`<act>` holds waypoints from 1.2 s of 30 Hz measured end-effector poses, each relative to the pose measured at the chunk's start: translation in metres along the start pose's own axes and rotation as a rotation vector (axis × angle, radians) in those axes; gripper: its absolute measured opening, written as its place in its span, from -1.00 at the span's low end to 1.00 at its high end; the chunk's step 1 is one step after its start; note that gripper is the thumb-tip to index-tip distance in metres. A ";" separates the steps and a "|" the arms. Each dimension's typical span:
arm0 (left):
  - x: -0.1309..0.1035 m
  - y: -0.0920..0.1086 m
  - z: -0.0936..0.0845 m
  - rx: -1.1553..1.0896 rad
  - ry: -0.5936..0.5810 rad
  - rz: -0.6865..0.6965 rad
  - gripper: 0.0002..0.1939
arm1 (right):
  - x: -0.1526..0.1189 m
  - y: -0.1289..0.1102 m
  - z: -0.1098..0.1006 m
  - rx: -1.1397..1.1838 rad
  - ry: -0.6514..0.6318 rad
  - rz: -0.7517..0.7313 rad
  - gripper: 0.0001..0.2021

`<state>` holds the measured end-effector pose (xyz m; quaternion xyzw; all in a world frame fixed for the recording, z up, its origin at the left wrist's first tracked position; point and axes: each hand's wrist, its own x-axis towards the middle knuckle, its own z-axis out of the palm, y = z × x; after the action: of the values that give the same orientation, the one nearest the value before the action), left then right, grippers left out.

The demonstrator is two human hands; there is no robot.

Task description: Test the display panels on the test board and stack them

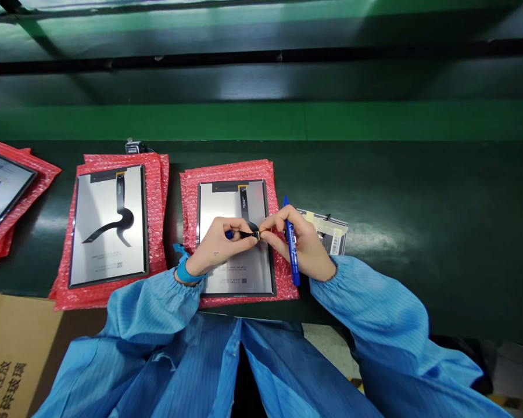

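A silver display panel (237, 273) with a black flex cable (244, 203) lies on red bubble bags (226, 171) in front of me. Above its middle, my left hand (226, 241) pinches the end of the flex cable; a bit of something blue shows between its fingers. My right hand (298, 241) meets it fingertip to fingertip at the cable's small connector (256, 234), pinching a small piece there that is mostly hidden. A blue marker pen (292, 247) is also held in my right hand, lying across its fingers. A blue wrist strap circles my left wrist.
Left of the panel, another display panel (108, 255) rests on red bubble bags, with a third (4, 186) at the far left. Partly behind my right hand is a labelled part (337, 235). A small metal object (134, 146) sits at the back; a cardboard box (17, 342) stands lower left.
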<state>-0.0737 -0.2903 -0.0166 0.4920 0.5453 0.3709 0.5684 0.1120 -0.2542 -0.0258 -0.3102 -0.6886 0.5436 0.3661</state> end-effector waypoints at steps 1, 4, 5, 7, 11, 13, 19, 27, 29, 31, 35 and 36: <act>0.001 0.000 0.001 0.004 0.002 0.003 -0.80 | 0.000 0.000 0.000 0.000 0.002 -0.006 -0.73; 0.002 0.001 0.002 0.043 0.016 0.030 -0.83 | 0.000 0.000 -0.001 -0.012 0.006 -0.025 -0.73; 0.001 0.003 0.001 0.068 0.027 0.048 -0.85 | 0.000 0.000 -0.002 -0.030 0.010 -0.031 -0.73; -0.006 0.007 -0.005 0.133 0.072 0.099 -0.86 | 0.000 -0.002 -0.006 -0.074 0.055 -0.044 -0.74; -0.033 0.013 -0.033 0.436 0.437 0.198 -0.78 | 0.001 -0.007 -0.019 -0.092 0.271 -0.068 -0.74; -0.047 0.007 -0.048 0.676 0.597 0.132 -0.80 | 0.001 -0.008 -0.024 -0.075 0.326 -0.071 -0.73; -0.058 -0.020 -0.060 0.907 0.436 -0.117 -0.78 | 0.001 -0.006 -0.026 -0.107 0.294 -0.052 -0.76; -0.059 -0.015 -0.058 0.423 0.520 -0.057 -0.74 | 0.003 -0.007 -0.028 -0.165 0.293 -0.046 -0.74; -0.055 -0.019 -0.060 0.241 0.555 -0.070 -0.76 | 0.004 -0.007 -0.028 -0.200 0.299 -0.035 -0.71; -0.048 -0.024 -0.061 0.167 0.557 -0.077 -0.78 | 0.004 -0.007 -0.028 -0.228 0.314 -0.020 -0.66; -0.040 -0.020 -0.058 0.129 0.403 -0.017 -0.64 | 0.004 -0.002 -0.030 -0.257 0.352 0.040 -0.57; -0.042 -0.014 -0.058 0.116 0.410 -0.016 -0.65 | 0.003 0.000 -0.031 -0.260 0.364 0.056 -0.57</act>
<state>-0.1381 -0.3250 -0.0146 0.4335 0.6739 0.4268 0.4192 0.1366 -0.2352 -0.0212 -0.4668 -0.6665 0.3954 0.4260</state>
